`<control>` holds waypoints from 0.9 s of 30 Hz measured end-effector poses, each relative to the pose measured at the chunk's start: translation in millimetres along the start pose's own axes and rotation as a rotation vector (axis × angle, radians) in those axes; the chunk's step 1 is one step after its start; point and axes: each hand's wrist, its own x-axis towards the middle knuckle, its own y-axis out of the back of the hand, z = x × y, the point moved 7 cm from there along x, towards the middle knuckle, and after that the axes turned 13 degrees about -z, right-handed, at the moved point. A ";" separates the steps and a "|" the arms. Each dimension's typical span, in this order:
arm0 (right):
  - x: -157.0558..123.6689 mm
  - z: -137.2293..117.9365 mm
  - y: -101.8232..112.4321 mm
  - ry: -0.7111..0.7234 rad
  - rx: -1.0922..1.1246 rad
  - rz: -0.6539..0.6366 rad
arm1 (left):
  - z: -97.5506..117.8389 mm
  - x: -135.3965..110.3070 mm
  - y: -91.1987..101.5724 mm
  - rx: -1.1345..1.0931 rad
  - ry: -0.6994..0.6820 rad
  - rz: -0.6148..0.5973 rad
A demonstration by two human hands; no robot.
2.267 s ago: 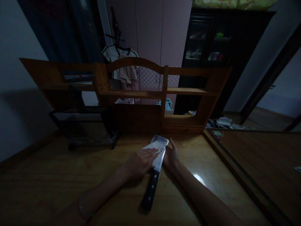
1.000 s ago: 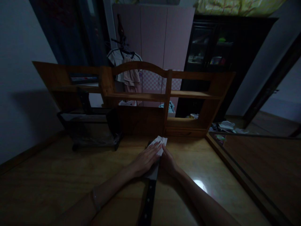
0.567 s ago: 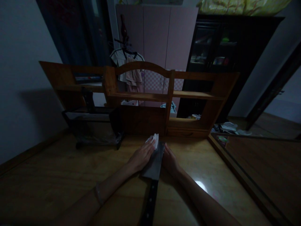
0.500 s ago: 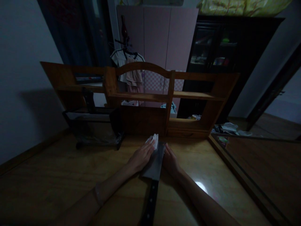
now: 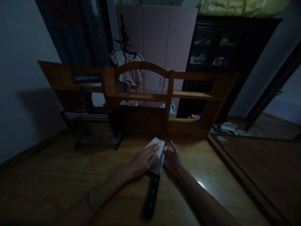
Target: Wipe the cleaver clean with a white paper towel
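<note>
Over the table [image 5: 89, 166], the knife [image 5: 155, 181] is apparently steadied by the right hand [image 5: 173, 161], thumb spread, so paper [image 5: 154, 143] can be pressed against its blade under the left hand [image 5: 142, 160], whose pinch cannot be told.

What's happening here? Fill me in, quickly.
A person's left hand lies over a white tissue on the blade of a cleaver. The right hand is at the blade's right side, with its fingers partly hidden. The cleaver's black handle points back toward the camera, with neither hand on it. A black-framed rack stands at the left on the wooden table.
</note>
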 end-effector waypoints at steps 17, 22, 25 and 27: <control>-3.0 0.1 8.3 -0.014 0.002 0.101 | 34.5 -7.4 13.7 0.005 -0.267 -0.116; -5.4 -7.9 4.3 0.052 0.004 0.068 | 14.8 -10.4 22.3 0.052 -0.195 -0.038; -5.3 -13.8 1.9 0.090 -0.019 0.032 | 1.0 -11.1 25.1 0.084 -0.130 0.026; -5.4 -17.7 2.8 0.106 -0.035 0.021 | -2.3 -11.1 24.6 0.084 -0.112 0.034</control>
